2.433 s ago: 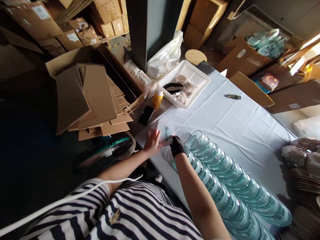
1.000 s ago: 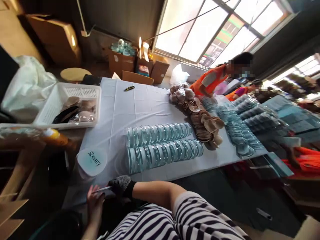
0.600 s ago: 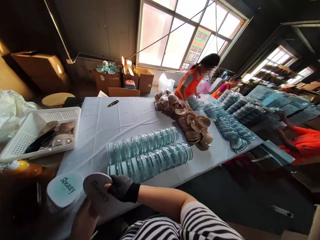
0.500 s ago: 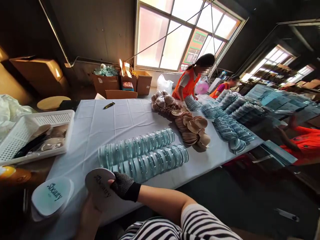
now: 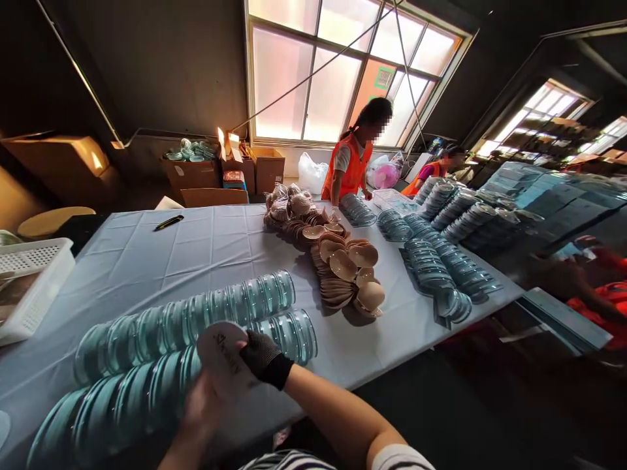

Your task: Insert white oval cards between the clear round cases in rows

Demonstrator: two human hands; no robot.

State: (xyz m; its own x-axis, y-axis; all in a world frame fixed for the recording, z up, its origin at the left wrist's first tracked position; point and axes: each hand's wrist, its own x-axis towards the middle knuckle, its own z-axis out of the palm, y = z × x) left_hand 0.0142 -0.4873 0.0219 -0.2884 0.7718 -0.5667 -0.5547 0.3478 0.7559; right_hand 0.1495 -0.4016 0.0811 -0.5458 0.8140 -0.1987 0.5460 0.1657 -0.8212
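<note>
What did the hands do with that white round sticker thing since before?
Earlier the hands pressed a white printed disc on the stack at the table's corner. Then both hands lifted one disc off; now the gloved right hand and bare left hand hold the disc over the rows of clear teal lids. The lids, tan pile and tablecloth stayed put.

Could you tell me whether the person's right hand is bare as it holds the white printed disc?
No, the right hand wears a black glove while it grips the white printed disc.
</note>
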